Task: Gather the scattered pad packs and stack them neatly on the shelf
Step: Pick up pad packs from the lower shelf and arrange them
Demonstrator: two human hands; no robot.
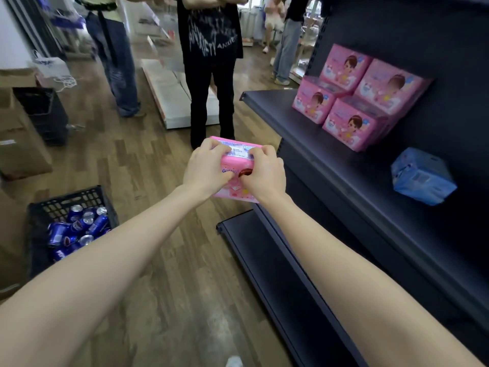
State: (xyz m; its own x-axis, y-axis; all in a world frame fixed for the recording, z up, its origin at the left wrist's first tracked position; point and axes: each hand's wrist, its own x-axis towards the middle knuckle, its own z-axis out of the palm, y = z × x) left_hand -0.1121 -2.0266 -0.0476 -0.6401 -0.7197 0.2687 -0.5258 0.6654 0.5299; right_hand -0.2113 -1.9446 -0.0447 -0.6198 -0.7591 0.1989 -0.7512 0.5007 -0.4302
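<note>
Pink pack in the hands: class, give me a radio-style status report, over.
Left hand and right hand both grip the pink pack. Pack held off the shelf, not yet stacked. Path to the pink stack open; blue pack lies apart.

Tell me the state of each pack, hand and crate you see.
Held pink pack: in the air, off the shelf.
Left hand: grips it.
Right hand: grips it.
Pink stack: four packs, stacked on shelf.
Blue pack: alone on shelf, askew.
Crate: holds blue cans.
</note>
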